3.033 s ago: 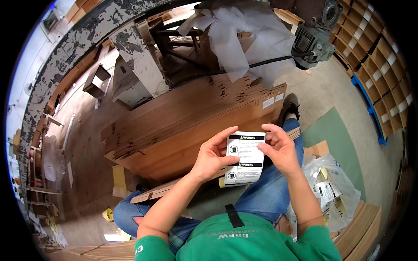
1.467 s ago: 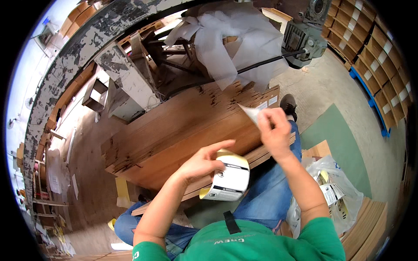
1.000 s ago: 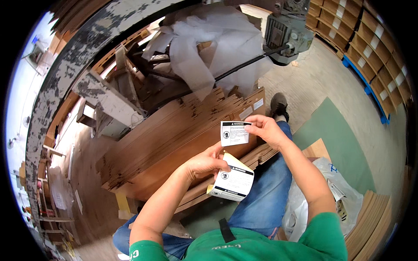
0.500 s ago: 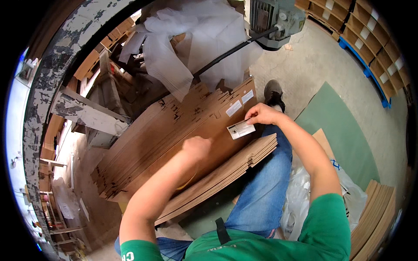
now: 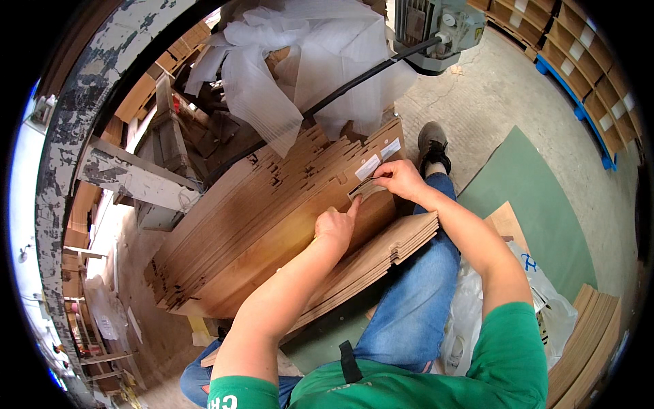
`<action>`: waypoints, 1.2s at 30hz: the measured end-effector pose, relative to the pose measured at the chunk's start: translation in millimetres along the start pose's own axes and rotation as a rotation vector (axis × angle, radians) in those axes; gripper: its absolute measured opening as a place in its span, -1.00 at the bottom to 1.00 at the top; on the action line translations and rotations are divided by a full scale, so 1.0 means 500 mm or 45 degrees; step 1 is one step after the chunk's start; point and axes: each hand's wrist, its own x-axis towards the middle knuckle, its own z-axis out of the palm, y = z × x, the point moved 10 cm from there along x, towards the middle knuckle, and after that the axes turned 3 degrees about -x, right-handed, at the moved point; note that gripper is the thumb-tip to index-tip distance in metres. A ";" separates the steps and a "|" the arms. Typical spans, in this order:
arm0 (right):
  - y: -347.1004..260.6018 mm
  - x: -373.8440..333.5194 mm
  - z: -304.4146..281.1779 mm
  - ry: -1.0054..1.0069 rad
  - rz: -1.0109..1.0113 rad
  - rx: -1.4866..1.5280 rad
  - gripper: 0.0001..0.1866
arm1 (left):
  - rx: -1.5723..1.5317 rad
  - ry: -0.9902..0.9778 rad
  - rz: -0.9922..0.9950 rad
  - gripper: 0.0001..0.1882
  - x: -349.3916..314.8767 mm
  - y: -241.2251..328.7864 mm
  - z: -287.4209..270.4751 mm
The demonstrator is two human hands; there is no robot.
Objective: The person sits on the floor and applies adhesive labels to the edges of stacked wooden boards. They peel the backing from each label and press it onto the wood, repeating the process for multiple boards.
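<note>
A small white label (image 5: 364,191) lies against the front sheet of a row of notched brown cardboard sheets (image 5: 300,218) standing on edge. My right hand (image 5: 400,180) pinches the label's upper right part between thumb and fingertips. The label curves a little between my hands. My left hand (image 5: 334,226) has its index finger stretched out onto the label's lower left corner, its other fingers curled. Two white stickers (image 5: 369,167) sit on the same sheet, just above the label. A small pile of cardboard sheets (image 5: 375,259) leans over my leg, nearer to me.
Translucent wrapping sheets (image 5: 293,61) hang beyond the cardboard, beside a grey motor (image 5: 432,34). A paint-worn metal frame (image 5: 78,123) arches at left. A green mat (image 5: 535,198), plastic bag (image 5: 466,320) and more boards (image 5: 582,341) lie right. Stacked cartons (image 5: 586,54) stand far right.
My left hand has moved right and up, its index finger now on the label. My right hand has shifted slightly up, and the label now lies against the cardboard.
</note>
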 end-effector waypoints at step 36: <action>-0.279 -0.086 -0.076 -0.460 0.067 0.400 -0.76 | -2.589 0.997 -0.094 -0.50 -0.455 -0.347 -0.204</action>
